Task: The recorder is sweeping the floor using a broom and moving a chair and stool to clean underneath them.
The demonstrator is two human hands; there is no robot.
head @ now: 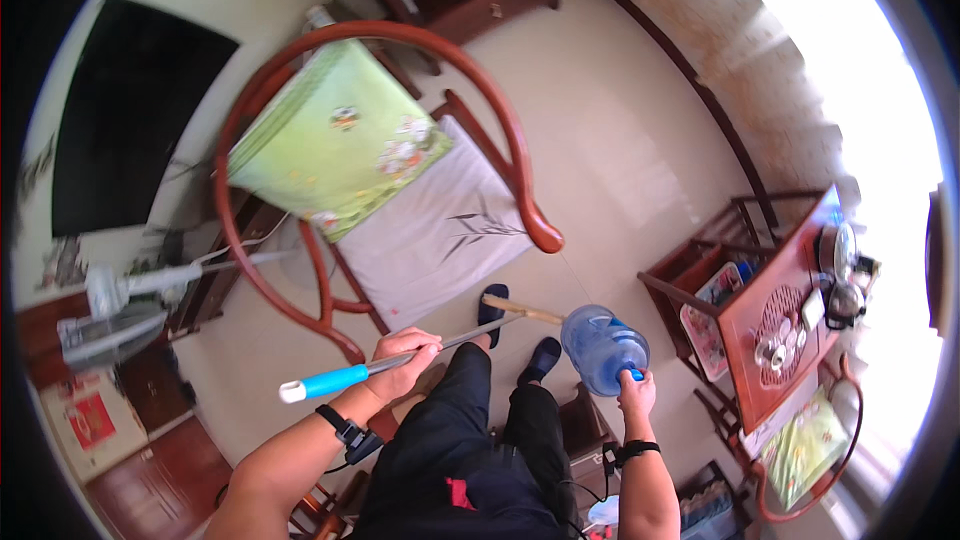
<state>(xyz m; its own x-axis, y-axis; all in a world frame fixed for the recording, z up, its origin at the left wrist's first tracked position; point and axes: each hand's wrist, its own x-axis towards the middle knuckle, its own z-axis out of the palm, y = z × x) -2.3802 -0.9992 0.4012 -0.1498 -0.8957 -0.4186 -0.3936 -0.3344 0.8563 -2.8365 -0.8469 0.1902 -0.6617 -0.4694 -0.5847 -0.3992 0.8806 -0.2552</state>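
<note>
My left hand is closed around the metal pole of a flat mop, just beyond its blue grip with a white end. The mop's yellowish head is low over the tiled floor, between my slippered feet and the chair; whether it touches the floor cannot be told. My right hand grips the neck of a large blue translucent water-cooler bottle, near its blue cap. The bottle's far end lies close to the mop head in the picture.
A wooden armchair with a grey seat cushion and green pillow stands ahead. At right is a wooden tea table with a tea set, beside another cushioned chair. A white fan stands left, a wooden cabinet beyond.
</note>
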